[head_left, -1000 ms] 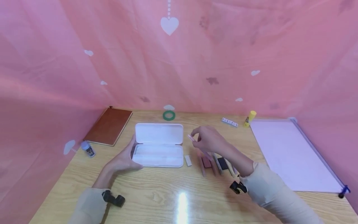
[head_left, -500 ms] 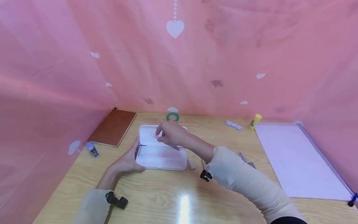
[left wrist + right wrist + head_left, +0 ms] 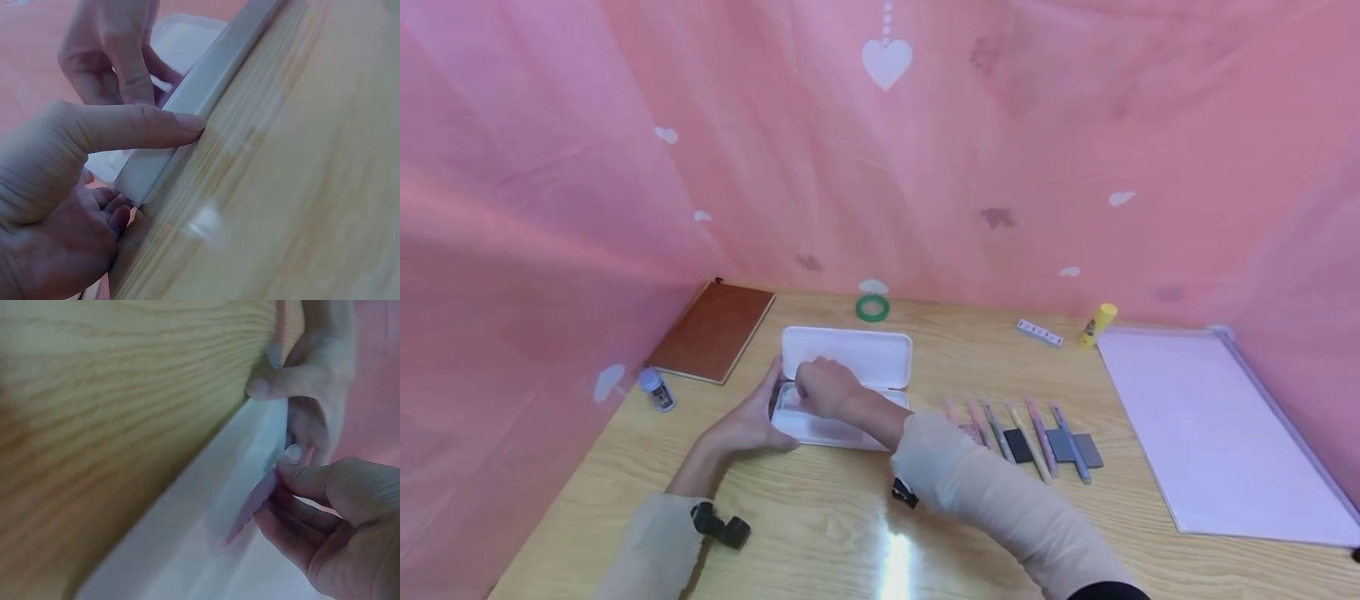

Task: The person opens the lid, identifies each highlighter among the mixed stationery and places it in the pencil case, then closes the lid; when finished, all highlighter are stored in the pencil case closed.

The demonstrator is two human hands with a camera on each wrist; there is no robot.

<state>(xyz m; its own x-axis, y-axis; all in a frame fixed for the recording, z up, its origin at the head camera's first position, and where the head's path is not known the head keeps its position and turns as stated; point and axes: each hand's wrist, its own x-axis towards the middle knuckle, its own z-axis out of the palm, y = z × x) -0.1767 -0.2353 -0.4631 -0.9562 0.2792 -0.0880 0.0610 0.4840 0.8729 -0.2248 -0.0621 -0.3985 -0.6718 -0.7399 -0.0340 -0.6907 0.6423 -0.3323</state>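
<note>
A white hinged pencil case (image 3: 880, 353) lies on the table with its lid up. My left hand (image 3: 749, 425) holds its left end, the thumb (image 3: 147, 127) along the front wall and the fingers behind. My right hand (image 3: 829, 388) is over the left part of the case's tray. In the right wrist view it pinches a pink-purple pen (image 3: 255, 501) with a pale end between thumb and fingers. The pen slants down into the tray; whether it touches the bottom I cannot tell. In the head view the right hand hides the pen.
Right of the case, several pens (image 3: 1039, 437) lie across dark and grey flat blocks (image 3: 1086, 450). Behind are green tape (image 3: 872, 308), a patterned strip (image 3: 1040, 333) and a yellow glue stick (image 3: 1098, 325). A brown notebook (image 3: 715, 332), small bottle (image 3: 657, 389) and white board (image 3: 1217, 433) flank them.
My right hand has moved left from above the pens to the tray with the pen, then lowered. The left hand stays on the case. The pens on the right are uncovered.
</note>
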